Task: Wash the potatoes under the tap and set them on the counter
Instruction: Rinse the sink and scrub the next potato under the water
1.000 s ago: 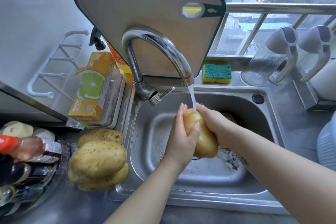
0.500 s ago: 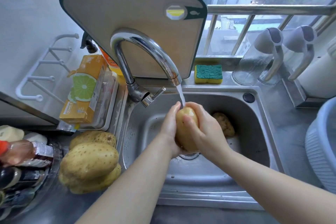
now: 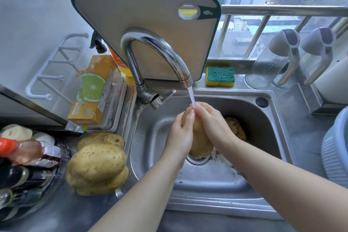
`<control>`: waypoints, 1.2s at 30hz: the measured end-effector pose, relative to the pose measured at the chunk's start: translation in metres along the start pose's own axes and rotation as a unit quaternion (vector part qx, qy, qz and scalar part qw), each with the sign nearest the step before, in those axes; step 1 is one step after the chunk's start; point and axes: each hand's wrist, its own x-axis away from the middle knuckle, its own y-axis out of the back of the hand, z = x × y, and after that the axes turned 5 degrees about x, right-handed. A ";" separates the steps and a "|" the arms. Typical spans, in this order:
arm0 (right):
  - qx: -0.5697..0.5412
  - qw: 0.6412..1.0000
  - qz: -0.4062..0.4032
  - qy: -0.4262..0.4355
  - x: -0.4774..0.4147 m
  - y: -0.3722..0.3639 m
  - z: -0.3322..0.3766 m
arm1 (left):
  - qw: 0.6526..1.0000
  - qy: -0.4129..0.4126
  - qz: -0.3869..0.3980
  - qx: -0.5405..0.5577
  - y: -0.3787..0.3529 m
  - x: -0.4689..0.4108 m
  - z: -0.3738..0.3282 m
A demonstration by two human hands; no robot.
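Note:
A long yellow potato stands upright over the drain of the steel sink, under the running tap. My left hand grips its left side and my right hand wraps its right side, fingertips meeting at the top where the water lands. Another, dirtier potato lies in the sink behind my right hand. A pile of three potatoes sits on the counter left of the sink.
A cutting board leans behind the tap. A sponge lies on the sink's back ledge, with two glass jugs to its right. An orange box and sauce bottles stand at left; a grey basin at right.
Both hands have shifted up along the potato, my right hand now covering its upper right side. The second potato in the sink has come into view.

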 end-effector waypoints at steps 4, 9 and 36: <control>0.007 0.992 0.122 -0.025 0.005 0.004 -0.007 | 0.999 0.037 -0.026 0.015 0.009 -0.002 0.003; 0.025 0.991 0.128 -0.010 0.004 0.007 -0.005 | 0.999 0.024 -0.048 0.004 0.006 -0.002 0.006; -0.035 0.988 0.150 0.008 -0.008 0.007 0.002 | 0.938 0.293 0.018 0.185 0.015 -0.016 -0.011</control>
